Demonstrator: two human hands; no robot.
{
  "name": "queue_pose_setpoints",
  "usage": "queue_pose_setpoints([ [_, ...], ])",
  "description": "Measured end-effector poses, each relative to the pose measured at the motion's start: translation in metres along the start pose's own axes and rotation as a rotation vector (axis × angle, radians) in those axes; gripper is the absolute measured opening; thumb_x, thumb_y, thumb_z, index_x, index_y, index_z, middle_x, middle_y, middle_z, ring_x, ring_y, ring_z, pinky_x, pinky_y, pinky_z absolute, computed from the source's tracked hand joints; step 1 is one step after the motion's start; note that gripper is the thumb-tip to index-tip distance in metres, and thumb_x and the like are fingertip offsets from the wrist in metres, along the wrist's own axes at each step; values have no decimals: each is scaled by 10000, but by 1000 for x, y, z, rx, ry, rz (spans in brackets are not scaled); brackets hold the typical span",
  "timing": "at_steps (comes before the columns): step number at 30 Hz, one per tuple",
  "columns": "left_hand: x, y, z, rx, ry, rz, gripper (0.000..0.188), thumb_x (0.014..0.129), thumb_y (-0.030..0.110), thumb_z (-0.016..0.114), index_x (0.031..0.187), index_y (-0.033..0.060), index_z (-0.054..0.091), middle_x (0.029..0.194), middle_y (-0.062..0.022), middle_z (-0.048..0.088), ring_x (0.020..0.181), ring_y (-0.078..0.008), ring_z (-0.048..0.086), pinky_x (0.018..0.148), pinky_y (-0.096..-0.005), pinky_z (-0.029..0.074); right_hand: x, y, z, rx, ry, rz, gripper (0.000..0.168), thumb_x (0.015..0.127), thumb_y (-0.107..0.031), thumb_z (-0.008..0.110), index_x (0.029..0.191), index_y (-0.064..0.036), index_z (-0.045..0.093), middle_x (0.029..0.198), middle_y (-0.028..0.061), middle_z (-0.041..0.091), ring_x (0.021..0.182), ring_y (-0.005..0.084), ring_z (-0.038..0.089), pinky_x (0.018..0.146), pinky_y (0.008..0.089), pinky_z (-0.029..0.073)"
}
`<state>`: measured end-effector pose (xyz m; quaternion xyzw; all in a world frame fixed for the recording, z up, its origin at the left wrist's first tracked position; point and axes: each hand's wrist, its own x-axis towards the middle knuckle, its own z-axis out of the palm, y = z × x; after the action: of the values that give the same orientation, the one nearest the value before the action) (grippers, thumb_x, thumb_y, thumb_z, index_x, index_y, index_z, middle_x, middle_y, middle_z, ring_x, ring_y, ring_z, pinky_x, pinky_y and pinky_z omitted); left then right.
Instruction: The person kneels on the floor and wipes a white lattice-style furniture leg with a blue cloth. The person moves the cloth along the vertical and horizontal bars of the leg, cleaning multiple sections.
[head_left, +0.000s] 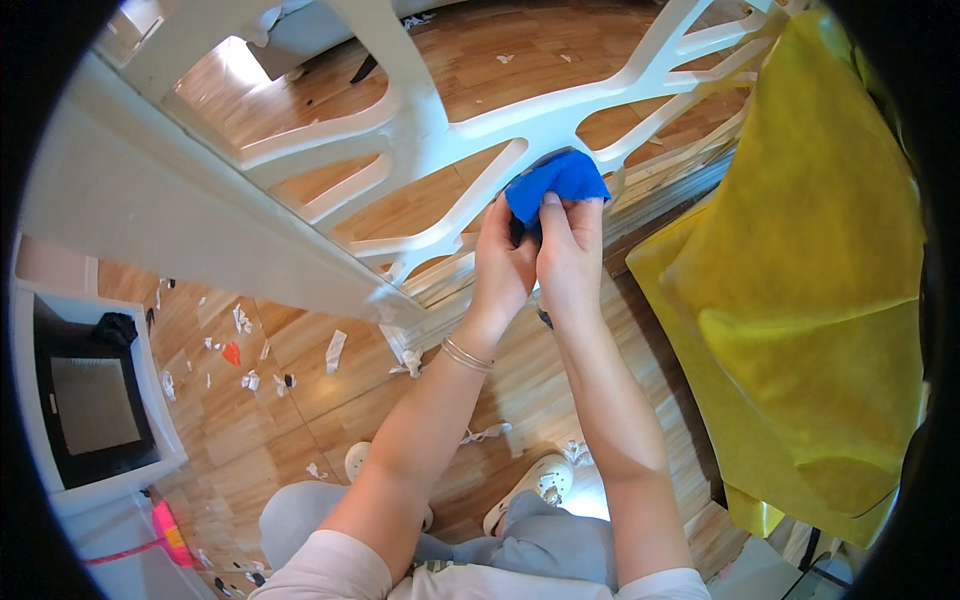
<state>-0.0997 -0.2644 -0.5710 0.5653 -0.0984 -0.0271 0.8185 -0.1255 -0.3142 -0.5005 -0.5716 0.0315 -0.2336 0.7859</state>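
Note:
A blue cloth (559, 180) is bunched between my two hands, close to a white openwork partition panel (517, 135). My left hand (504, 247) grips the cloth from its left side, its fingers mostly hidden under the fabric. Pressing on the cloth's near edge is the thumb of my right hand (568, 240); the other fingers curl behind. Some darker material shows below the blue fabric, but I cannot tell what it is. Whether the cloth touches the panel is unclear.
A yellow cover (810, 285) drapes over something tall on the right. The partition's thick white post (225, 202) slants across the left. Paper scraps (335, 351) litter the wood floor (315, 405). At far left stands a white-framed unit (161, 427), with a pink brush (172, 532) below it.

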Motion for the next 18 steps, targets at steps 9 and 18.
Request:
queue_pose_setpoints([
  [9,-4,-22,-12,-80,-92,-163,221,1001,120,490,1193,17,527,1135,-78,595,1019,-138,558,894,-297,479,-6,87,-50,-40,-61,214,183,1041,-139,443,1154,-51,556,996,16,603,946,80,532,831,267,461],
  [18,-12,-33,-25,707,-44,37,323,974,117,517,1280,17,489,1112,-140,613,993,-236,608,872,-342,499,-8,80,-71,-973,-295,-274,268,997,-246,418,1137,-117,607,1069,150,660,1102,332,581,1104,591,175],
])
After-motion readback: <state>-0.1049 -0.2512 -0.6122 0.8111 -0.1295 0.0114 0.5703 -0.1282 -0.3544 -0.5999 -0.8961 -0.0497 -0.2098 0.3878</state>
